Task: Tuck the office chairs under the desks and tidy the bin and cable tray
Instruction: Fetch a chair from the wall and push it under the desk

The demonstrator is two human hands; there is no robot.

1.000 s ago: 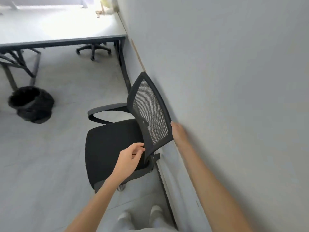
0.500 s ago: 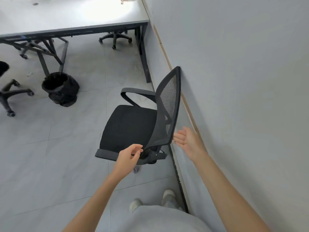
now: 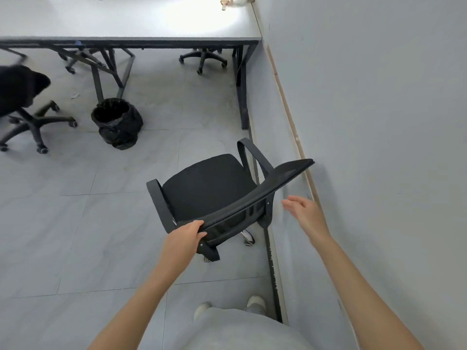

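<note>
A black mesh-backed office chair (image 3: 209, 188) stands on the floor close to the right wall, its seat facing the grey desk (image 3: 126, 24) at the back. My left hand (image 3: 184, 238) grips the left end of the backrest's top edge. My right hand (image 3: 303, 210) hovers open just right of the backrest, not touching it. A black bin (image 3: 117, 122) lined with a black bag stands on the floor by the desk's left legs.
Another black chair (image 3: 22, 104) stands at the left edge, away from the desk. The wheeled base of a third chair (image 3: 203, 58) shows under the desk. The wall (image 3: 366, 122) runs along the right, close to the chair. My feet are below.
The chair has swung round so its back faces me. My left hand has closed on the backrest; my right hand has come off it and opened.
</note>
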